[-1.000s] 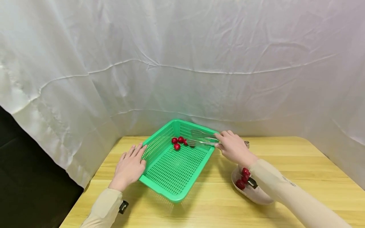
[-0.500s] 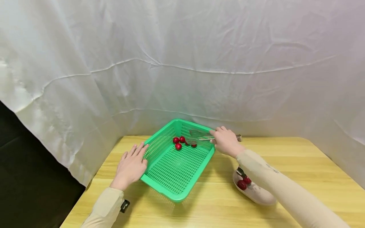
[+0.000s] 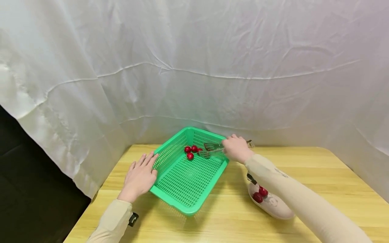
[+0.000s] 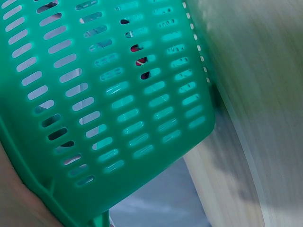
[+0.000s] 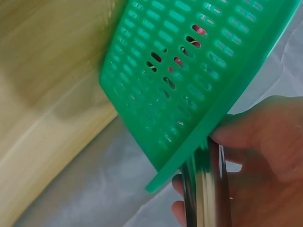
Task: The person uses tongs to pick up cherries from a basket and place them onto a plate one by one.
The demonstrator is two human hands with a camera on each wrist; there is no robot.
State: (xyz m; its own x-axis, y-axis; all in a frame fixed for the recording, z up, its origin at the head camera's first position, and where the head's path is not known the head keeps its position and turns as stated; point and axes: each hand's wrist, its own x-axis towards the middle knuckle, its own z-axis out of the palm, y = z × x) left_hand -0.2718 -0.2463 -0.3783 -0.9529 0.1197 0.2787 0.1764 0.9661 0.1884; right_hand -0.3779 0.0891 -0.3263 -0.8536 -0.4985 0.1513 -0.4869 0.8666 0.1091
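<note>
My right hand (image 3: 235, 149) grips tongs (image 3: 212, 150), pointing left at tomatoes (image 3: 191, 151) just beyond tips; left hand (image 3: 139, 177) flat, steadying basket (image 3: 185, 182).

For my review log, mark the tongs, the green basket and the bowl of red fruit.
tongs (image 3: 209, 150), head view, on the metal tips inside the basket.
green basket (image 3: 182, 209), head view, on its near rim.
bowl (image 3: 278, 211), head view, on its pale outer wall.
</note>
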